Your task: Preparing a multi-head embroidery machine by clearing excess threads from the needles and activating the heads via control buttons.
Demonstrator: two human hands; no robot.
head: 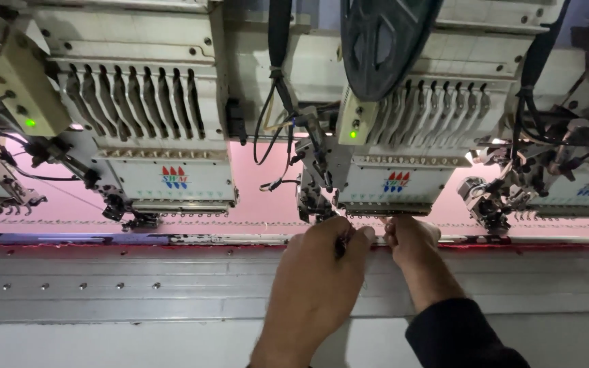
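Head view looked down on a row of cream-coloured embroidery heads above a pink fabric (pixel 267 204) stretched behind a grey metal rail (pixel 138 286). Both hands were raised to the underside of the middle embroidery head (pixel 393 180), just at its needle bar (pixel 383 210). The left hand (pixel 322 262) was curled with its fingers pinched around a small dark tool (pixel 340 244), whose tip poked up between thumb and forefinger, close under the presser-foot assembly (pixel 315 201). The right hand (pixel 410 238), in a dark sleeve (pixel 461 337), was bunched with fingertips drawn together right at the needle row; whether it pinched a thread or merely touched the metal could not be told. The two hands sat just beside each other, almost touching. A dark round reel (pixel 383 41) hung over the middle head, with a green lamp (pixel 352 134) lit on its side. Another embroidery head (pixel 165 136) stood to the left, well apart from the hands, and a third one (pixel 567 177) showed at the right edge.
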